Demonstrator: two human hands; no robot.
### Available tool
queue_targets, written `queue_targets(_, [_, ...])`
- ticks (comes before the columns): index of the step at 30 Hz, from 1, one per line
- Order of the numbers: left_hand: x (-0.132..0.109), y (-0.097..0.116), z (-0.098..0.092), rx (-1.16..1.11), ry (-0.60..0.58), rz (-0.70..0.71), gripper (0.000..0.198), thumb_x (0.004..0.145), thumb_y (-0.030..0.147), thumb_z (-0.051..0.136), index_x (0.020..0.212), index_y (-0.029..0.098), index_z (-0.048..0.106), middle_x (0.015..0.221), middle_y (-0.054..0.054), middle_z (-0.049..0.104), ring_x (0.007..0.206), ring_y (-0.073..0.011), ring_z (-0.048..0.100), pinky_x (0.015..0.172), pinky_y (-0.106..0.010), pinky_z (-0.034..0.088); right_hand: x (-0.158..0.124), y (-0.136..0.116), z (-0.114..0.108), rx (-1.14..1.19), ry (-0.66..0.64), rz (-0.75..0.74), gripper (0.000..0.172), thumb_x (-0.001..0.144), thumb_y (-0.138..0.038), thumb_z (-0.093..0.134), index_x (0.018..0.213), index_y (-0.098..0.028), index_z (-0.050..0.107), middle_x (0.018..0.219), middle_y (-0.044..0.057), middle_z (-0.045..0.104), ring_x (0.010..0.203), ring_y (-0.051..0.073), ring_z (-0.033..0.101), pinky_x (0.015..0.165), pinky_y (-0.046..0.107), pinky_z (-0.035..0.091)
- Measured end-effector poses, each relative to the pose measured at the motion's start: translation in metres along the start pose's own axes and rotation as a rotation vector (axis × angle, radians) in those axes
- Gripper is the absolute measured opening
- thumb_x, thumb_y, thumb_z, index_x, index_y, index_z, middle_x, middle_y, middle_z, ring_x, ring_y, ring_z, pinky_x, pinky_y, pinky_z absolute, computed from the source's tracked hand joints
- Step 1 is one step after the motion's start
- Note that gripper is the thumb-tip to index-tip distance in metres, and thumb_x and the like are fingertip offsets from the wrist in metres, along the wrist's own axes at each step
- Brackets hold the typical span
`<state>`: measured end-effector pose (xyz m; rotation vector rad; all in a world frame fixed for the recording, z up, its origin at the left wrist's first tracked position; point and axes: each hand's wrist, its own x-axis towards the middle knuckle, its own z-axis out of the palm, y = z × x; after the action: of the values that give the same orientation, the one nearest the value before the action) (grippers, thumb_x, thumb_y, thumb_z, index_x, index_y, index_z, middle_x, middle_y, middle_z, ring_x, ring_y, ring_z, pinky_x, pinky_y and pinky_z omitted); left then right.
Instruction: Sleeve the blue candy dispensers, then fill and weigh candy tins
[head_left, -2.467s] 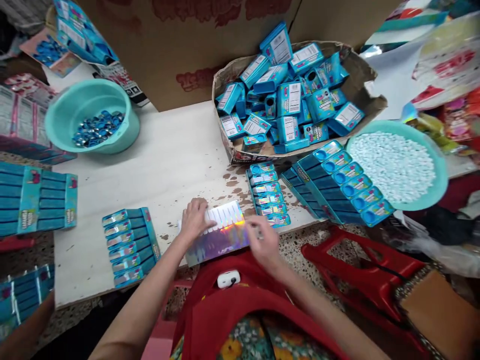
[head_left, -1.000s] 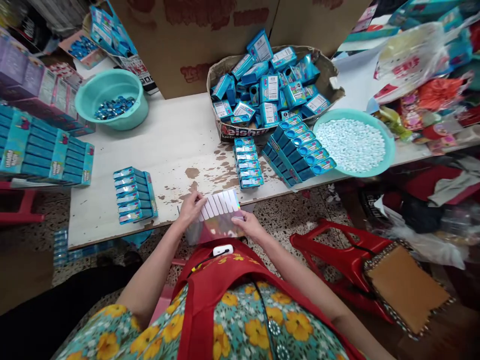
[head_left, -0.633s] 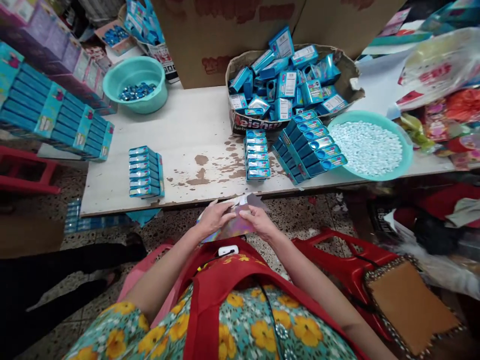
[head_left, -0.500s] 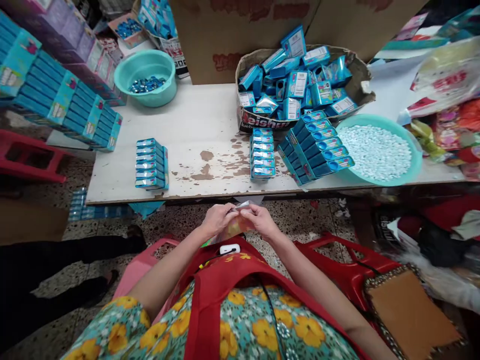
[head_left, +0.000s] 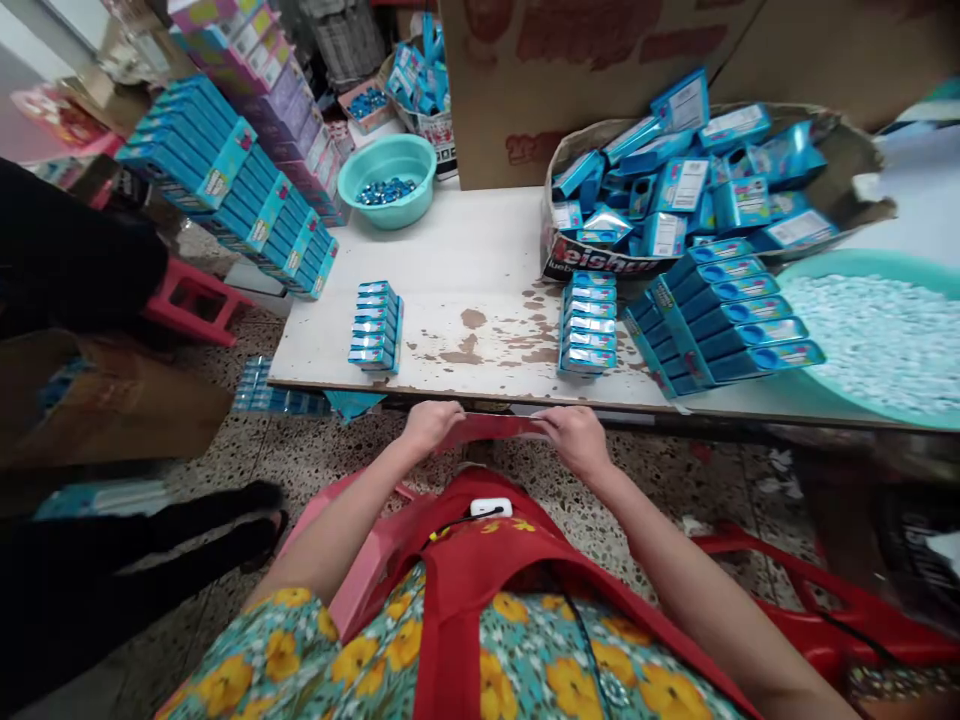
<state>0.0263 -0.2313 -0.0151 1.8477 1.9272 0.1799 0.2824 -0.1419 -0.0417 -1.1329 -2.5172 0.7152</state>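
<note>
My left hand (head_left: pixel 433 425) and my right hand (head_left: pixel 576 438) are apart just below the table's front edge. Stretched between them is a thin reddish sheet (head_left: pixel 491 428), each hand pinching one end; whether it is a bag or a flat piece I cannot tell. Beyond my left hand stands a short stack of blue boxes (head_left: pixel 376 328). Another blue box stack (head_left: pixel 588 325) stands on the table beyond my right hand. To its right a larger bundle of blue boxes (head_left: pixel 724 320) leans at a tilt.
A worn carton (head_left: pixel 600 262) full of loose blue boxes stands at the table's back. Right of it is a wide turquoise basin (head_left: pixel 862 265) of pale pieces. A smaller turquoise basin (head_left: pixel 397 212) holds shiny blue pieces. Tall box stacks (head_left: pixel 247 190) and a person's dark-clothed legs (head_left: pixel 187 530) are at left.
My hands have moved apart, drawing the sheet out between them. The view has swung left, so the table and its things appear further right.
</note>
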Motion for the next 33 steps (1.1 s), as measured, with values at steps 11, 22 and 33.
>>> queue_targets(11, [0.036, -0.070, -0.008, 0.328, -0.049, -0.013, 0.028, 0.094, 0.032, 0.033, 0.097, 0.020, 0.058, 0.093, -0.009, 0.065, 0.086, -0.0199, 0.059, 0.075, -0.029, 0.041, 0.053, 0.014, 0.021, 0.038, -0.031, 0.243, 0.022, 0.089, -0.038, 0.053, 0.086, -0.026, 0.070, 0.082, 0.002, 0.072, 0.074, 0.017, 0.063, 0.065, 0.024, 0.037])
queue_targets(22, [0.100, -0.125, -0.058, 0.193, -0.229, 0.025, 0.032, 0.090, 0.018, 0.030, 0.108, 0.020, 0.057, 0.102, -0.008, 0.067, 0.094, -0.0199, 0.062, 0.078, -0.027, 0.043, 0.118, 0.023, 0.024, 0.126, 0.017, 0.346, 0.023, 0.089, -0.036, 0.053, 0.082, -0.022, 0.070, 0.086, 0.004, 0.071, 0.080, 0.017, 0.063, 0.070, 0.024, 0.041])
queue_targets(33, [0.207, -0.034, -0.037, -0.169, -0.345, 0.155, 0.047, 0.085, 0.045, 0.045, 0.122, 0.017, 0.054, 0.114, -0.010, 0.064, 0.103, -0.0242, 0.058, 0.085, -0.032, 0.042, 0.147, 0.027, 0.040, 0.238, 0.146, 0.595, 0.023, 0.089, -0.020, 0.045, 0.110, -0.020, 0.056, 0.088, 0.003, 0.070, 0.083, 0.018, 0.064, 0.071, 0.025, 0.044])
